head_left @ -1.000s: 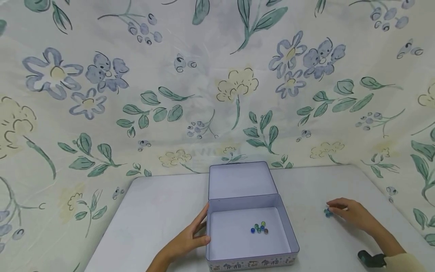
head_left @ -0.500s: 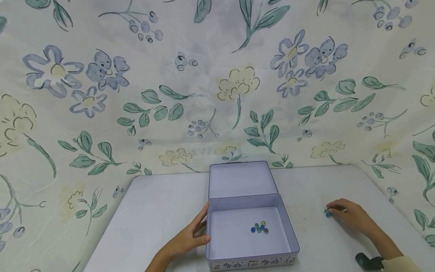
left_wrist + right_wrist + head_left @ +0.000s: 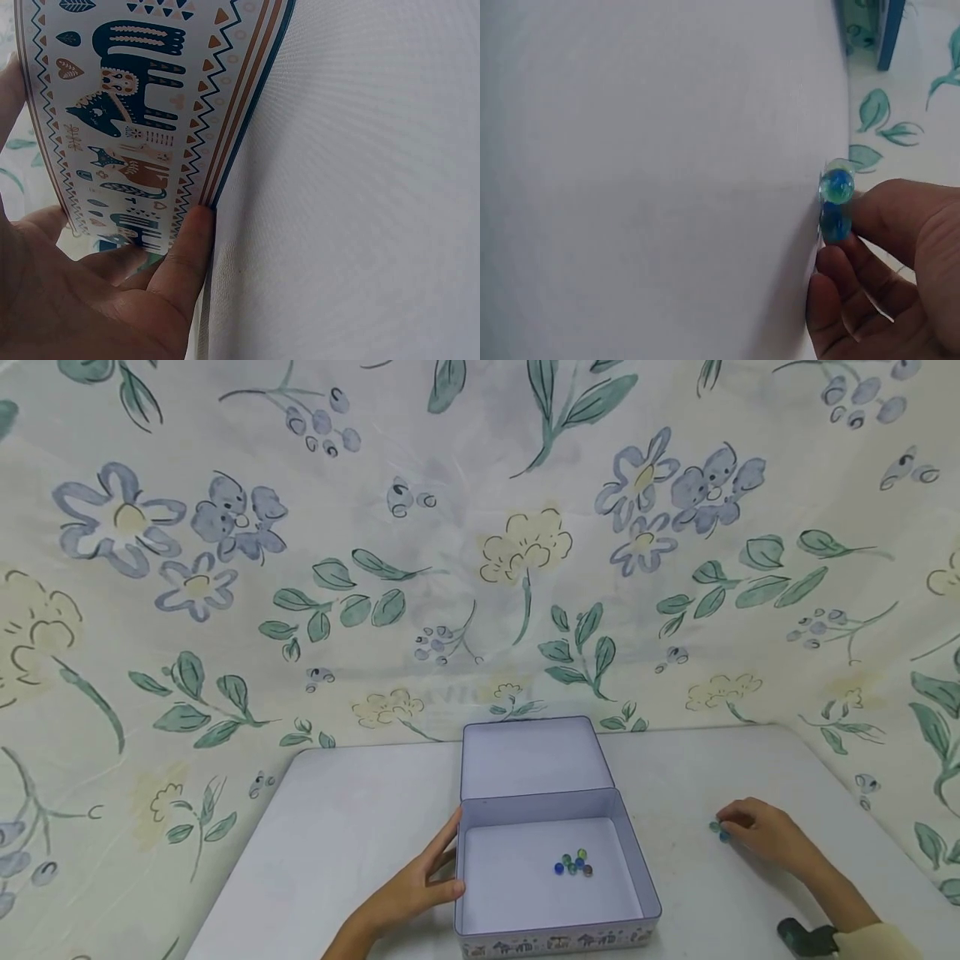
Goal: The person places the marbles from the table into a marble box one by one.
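A tin box (image 3: 555, 935) with a lilac inside stands with its hinged lid (image 3: 534, 758) laid back. My left hand (image 3: 408, 889) rests against the box's left wall, thumb and fingertips touching it. In the left wrist view, the fingers lie along the animal-patterned side (image 3: 139, 112). Several marbles (image 3: 573, 864) sit inside the box, right of its middle. On the table to the right, my right hand (image 3: 768, 835) is at a small group of glass marbles. A blue marble (image 3: 835, 223) lies between thumb and finger, apparently pinched. A green-blue marble (image 3: 836, 186) sits beside it.
The white table (image 3: 360, 827) carries the box. A floral cloth (image 3: 450, 552) hangs behind and around it. A dark, rounded object (image 3: 806, 937) is at the right wrist, by a pale sleeve (image 3: 877, 943).
My right hand and forearm have shifted slightly left at the marbles, which now look a little more spread. My left hand, the box and the marbles inside it stay put.
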A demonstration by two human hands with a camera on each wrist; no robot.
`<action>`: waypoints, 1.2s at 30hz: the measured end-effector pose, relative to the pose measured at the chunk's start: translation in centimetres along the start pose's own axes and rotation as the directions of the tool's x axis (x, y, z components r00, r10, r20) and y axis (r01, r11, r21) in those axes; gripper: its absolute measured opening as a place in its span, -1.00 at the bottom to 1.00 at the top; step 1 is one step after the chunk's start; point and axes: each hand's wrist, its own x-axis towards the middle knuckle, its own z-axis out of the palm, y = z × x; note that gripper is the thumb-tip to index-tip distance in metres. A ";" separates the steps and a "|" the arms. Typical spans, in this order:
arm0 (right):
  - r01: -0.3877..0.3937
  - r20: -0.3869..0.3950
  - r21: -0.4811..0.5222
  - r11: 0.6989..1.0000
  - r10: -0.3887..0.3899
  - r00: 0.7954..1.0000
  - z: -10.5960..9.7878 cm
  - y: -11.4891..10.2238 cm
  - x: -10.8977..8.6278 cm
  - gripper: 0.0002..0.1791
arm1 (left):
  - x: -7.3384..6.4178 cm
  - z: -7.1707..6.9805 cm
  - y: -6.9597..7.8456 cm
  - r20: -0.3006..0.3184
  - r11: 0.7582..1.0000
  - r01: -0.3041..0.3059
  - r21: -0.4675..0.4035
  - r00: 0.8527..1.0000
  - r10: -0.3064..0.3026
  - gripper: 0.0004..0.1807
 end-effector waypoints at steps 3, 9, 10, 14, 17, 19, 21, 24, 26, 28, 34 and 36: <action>0.006 -0.005 -0.018 1.000 -0.006 1.000 0.2 -0.1 0.0 -0.86 | 0.0 0.0 0.0 0.000 1.000 0.003 -0.005 1.000 -0.003 -0.01; 0.030 -0.037 -0.029 0.999 -0.031 0.999 0.5 -0.2 -0.2 -0.87 | 0.0 0.0 -0.1 0.002 1.000 0.001 -0.014 1.000 -0.001 -0.02; 0.035 -0.041 -0.027 0.999 -0.036 0.999 0.5 -0.3 -0.3 -0.87 | 0.0 0.0 -0.1 0.001 1.000 0.001 -0.014 1.000 -0.001 -0.02; 0.050 -0.052 -0.030 0.998 -0.051 0.997 0.6 -0.2 -0.4 -0.88 | 0.0 0.1 -0.1 0.000 1.000 -0.001 -0.015 1.000 0.001 -0.02; 0.052 -0.049 -0.032 0.998 -0.053 0.997 0.6 0.0 -0.3 -0.88 | -0.1 0.1 -0.2 0.004 1.000 -0.009 -0.012 1.000 0.009 -0.01; 0.049 -0.045 -0.031 0.998 -0.051 0.998 0.6 0.1 -0.3 -0.88 | -0.1 0.0 -0.2 0.007 1.000 -0.014 -0.007 1.000 0.014 -0.01; 0.042 -0.040 -0.032 0.999 -0.043 0.998 0.6 0.1 -0.3 -0.88 | -0.1 0.0 -0.2 0.011 1.000 -0.020 0.000 1.000 0.020 -0.01; 0.033 -0.029 -0.033 0.999 -0.034 0.999 0.4 0.0 -0.2 -0.88 | -0.1 -0.1 -0.2 0.016 1.000 -0.025 0.006 1.000 0.025 -0.01; 0.027 -0.024 -0.035 0.999 -0.028 0.999 0.3 -0.1 -0.2 -0.87 | -0.1 -0.1 -0.1 0.020 1.000 -0.029 0.007 0.999 0.029 -0.01; 0.022 -0.019 -0.034 0.999 -0.023 1.000 0.1 -0.3 -0.1 -0.87 | -0.1 -0.1 -0.1 0.021 1.000 -0.030 0.006 0.999 0.030 -0.01; 0.029 -0.028 -0.019 0.999 -0.030 0.999 -0.5 -0.8 0.1 -0.89 | -0.2 -0.1 -0.1 0.024 0.999 -0.032 0.001 0.999 0.032 -0.01; 0.047 -0.034 -0.008 0.999 -0.048 0.998 -0.7 -1.2 0.1 -0.89 | -0.2 -0.1 -0.1 0.025 0.999 -0.033 0.001 0.999 0.033 -0.01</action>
